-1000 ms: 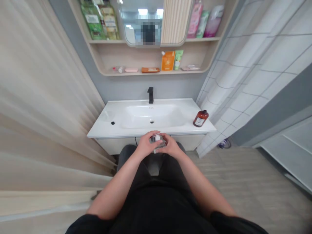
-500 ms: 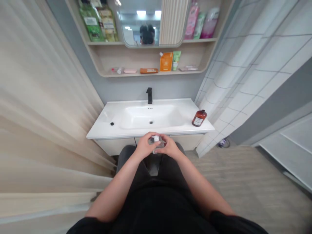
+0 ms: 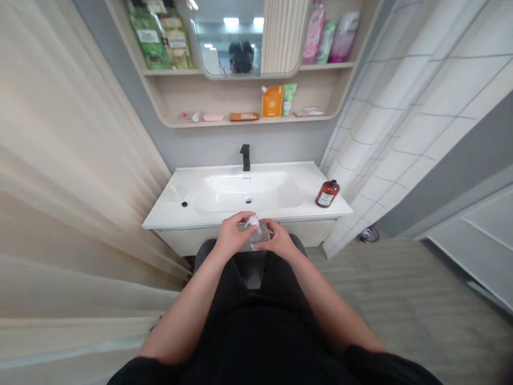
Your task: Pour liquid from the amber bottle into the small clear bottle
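Below frame center, my left hand [image 3: 233, 235] pinches a white pump head [image 3: 253, 221]; my right hand [image 3: 280, 241] grips a clear bottle [image 3: 263, 233].

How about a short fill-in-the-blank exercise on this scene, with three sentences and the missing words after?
1. The left hand and right hand hold a clear bottle whose top is coloured ____.
2. The tap is coloured ____.
3. The brown bottle is to the ____ of the sink.

Missing words: white; black; right.
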Motion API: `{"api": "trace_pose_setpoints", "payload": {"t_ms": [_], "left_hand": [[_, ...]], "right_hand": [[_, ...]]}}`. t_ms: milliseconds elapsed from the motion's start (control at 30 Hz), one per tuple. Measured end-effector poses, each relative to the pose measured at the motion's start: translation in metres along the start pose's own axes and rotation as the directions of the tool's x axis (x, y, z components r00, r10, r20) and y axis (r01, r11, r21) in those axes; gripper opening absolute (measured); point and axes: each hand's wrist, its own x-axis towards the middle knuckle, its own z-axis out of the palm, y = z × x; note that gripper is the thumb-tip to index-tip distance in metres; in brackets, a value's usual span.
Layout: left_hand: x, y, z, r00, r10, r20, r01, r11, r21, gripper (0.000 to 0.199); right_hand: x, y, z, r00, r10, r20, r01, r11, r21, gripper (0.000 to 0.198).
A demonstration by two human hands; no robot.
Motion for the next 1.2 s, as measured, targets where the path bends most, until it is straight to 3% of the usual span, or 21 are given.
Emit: {"api": "trace_pose_setpoints", "payload": {"t_ms": [167, 467, 567, 700, 867, 1033, 1200], "left_hand": [[0.001, -0.005, 0.001, 0.998, -0.066, -0.008, 0.065, 0.994, -0.086, 0.036], [0.002, -0.003, -0.002, 0.994, -0.057, -0.088, 0.052, 0.997, -0.054, 0.036], [0.003, -0.005, -0.003, 0.995, -0.071, -0.073, 0.062, 0.991, -0.122, 0.039], [0.002, -0.005, -0.004, 0.999, -0.022, -0.045, 0.018, 0.995, -0.096, 0.035], [0.001, -0.021, -0.014, 0.995, -0.058, -0.081, 0.036, 0.969, -0.246, 0.05], [0.005, -0.039, -0.027, 0.994, -0.085, -0.075, 0.067, 0.974, -0.216, 0.028], [0.007, -0.023, -0.042, 0.997, -0.012, -0.071, 0.001, 0.99, -0.144, 0.031]], "right_hand": [[-0.001, 0.005, 0.0, 1.0, -0.01, 0.006, 0.01, 1.0, -0.004, 0.087], [0.0, 0.004, 0.001, 1.0, 0.004, -0.019, -0.004, 1.0, -0.004, 0.089], [0.001, 0.005, 0.002, 1.0, 0.005, -0.019, -0.005, 1.0, 0.017, 0.089], [0.001, 0.004, 0.001, 0.999, 0.023, -0.036, -0.023, 1.0, -0.004, 0.087], [0.0, 0.007, -0.003, 0.998, 0.015, -0.064, -0.016, 1.0, -0.014, 0.09], [0.005, 0.017, 0.004, 0.998, -0.011, -0.059, 0.009, 1.0, -0.018, 0.09], [0.017, 0.024, 0.019, 0.999, 0.035, 0.003, -0.035, 0.995, 0.094, 0.091]]}}
